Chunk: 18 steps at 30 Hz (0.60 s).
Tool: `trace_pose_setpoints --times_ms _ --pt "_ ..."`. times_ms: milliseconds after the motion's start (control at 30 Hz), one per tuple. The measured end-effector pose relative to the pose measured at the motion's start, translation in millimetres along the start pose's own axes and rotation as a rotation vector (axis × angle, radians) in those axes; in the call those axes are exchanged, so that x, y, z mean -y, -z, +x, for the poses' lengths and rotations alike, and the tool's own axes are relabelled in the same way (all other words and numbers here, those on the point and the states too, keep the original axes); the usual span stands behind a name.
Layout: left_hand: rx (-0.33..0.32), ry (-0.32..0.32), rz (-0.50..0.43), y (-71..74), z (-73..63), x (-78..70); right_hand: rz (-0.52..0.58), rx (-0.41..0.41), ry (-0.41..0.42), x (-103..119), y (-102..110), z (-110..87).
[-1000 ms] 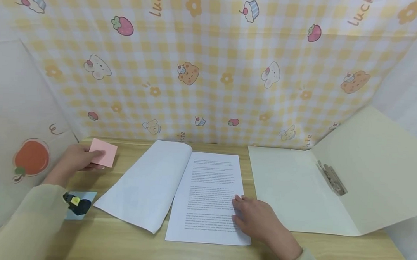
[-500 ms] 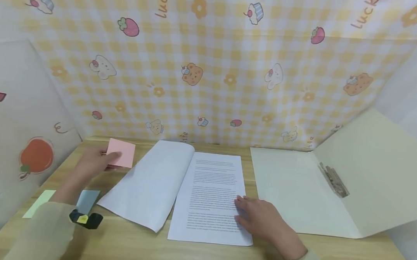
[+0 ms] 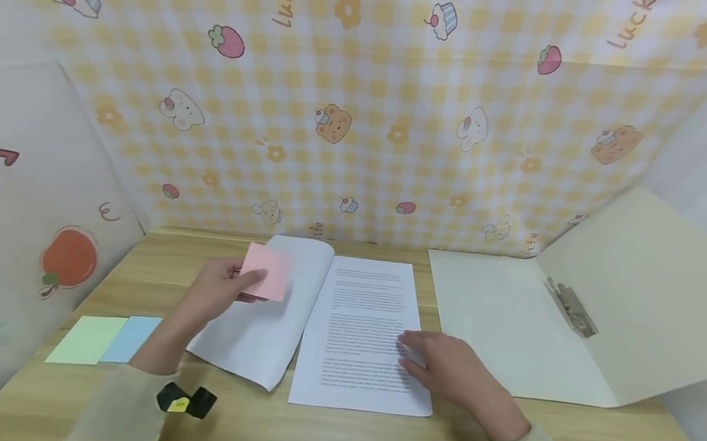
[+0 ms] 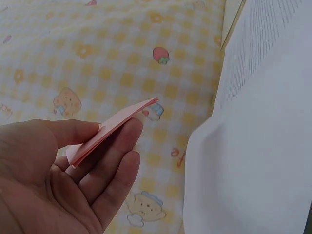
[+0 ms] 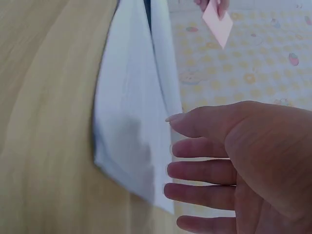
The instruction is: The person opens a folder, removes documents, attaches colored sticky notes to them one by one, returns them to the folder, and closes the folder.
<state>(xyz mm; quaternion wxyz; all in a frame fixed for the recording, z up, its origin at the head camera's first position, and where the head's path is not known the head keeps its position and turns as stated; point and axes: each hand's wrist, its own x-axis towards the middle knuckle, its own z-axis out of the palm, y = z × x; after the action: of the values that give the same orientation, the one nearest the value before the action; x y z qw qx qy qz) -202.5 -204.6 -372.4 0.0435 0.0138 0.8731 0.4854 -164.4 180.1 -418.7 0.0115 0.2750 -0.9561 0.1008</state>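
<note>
My left hand (image 3: 215, 289) pinches a thin pad of pink sticky notes (image 3: 268, 274) between the thumb on top and the fingers beneath. In the left wrist view the pink pad (image 4: 114, 127) shows edge-on, its layers slightly apart. It is held above the turned-back left leaf (image 3: 290, 323) of an open paper document. The right-hand page (image 3: 360, 339) carries printed text. At that page's right edge lies my right hand (image 3: 445, 362), its fingers loosely extended and holding nothing; whether the fingertips press the paper cannot be told.
Green sticky notes (image 3: 87, 339) and blue sticky notes (image 3: 129, 338) lie side by side on the wooden table (image 3: 226, 432) at the left. To the right, an open pale folder (image 3: 491, 318) has a metal clip (image 3: 571, 309) by its fold. A checked curtain (image 3: 367, 168) stands behind.
My left hand has carried the pink sticky notes rightward from the table's left side to above the document. The green and blue notes have come into full view. My right hand stays nearly still.
</note>
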Motion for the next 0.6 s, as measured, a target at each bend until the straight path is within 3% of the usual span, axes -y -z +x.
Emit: trace_pose_setpoints --times_ms 267,400,600 --pt "0.077 -0.048 -0.096 -40.8 -8.0 -30.3 0.03 -0.113 0.008 16.1 15.7 5.4" --pt "0.127 -0.094 -0.17 -60.3 -10.3 -39.3 0.047 -0.173 0.007 28.1 26.7 10.0" --pt "0.166 -0.135 -0.204 -83.0 -15.7 -48.4 0.119 -0.232 -0.008 43.2 39.5 16.6"
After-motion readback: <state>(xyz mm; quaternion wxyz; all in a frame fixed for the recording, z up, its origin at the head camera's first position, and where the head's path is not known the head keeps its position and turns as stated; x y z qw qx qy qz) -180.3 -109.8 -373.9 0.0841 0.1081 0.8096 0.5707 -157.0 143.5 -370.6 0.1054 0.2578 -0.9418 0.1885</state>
